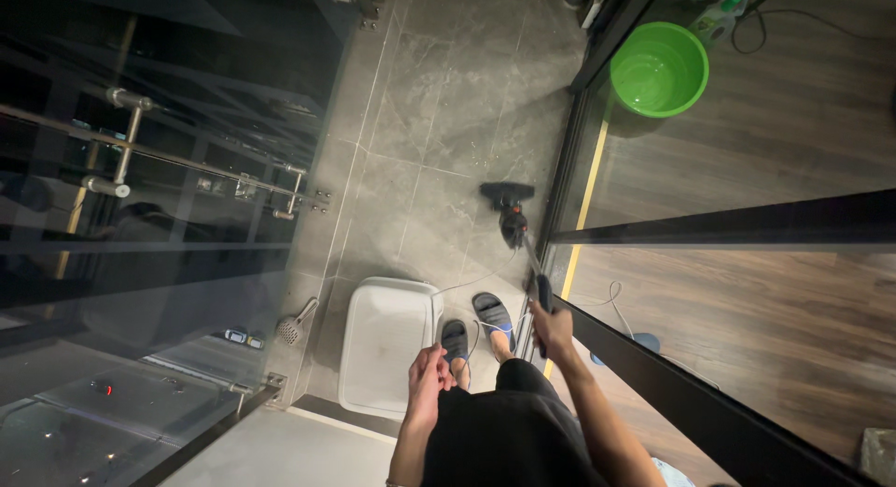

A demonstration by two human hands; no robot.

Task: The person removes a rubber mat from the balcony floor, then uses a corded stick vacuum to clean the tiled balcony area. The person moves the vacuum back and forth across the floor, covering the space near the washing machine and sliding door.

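My right hand [553,328] grips the near end of the slim black long-handled floor cleaner [523,240]; its long axis runs far-left to the head on grey tiles. My left hand [427,375] hangs loosely curled, empty, near the white plastic tub [385,342]

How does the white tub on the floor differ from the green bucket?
The tub is white, rectangular and shallow; the bucket is bright green, round and deeper. The tub lies on the grey tiles beside the person's feet, while the bucket stands farther off on the wood floor beyond the glass door track. Both are open-topped, with nothing clearly visible inside.
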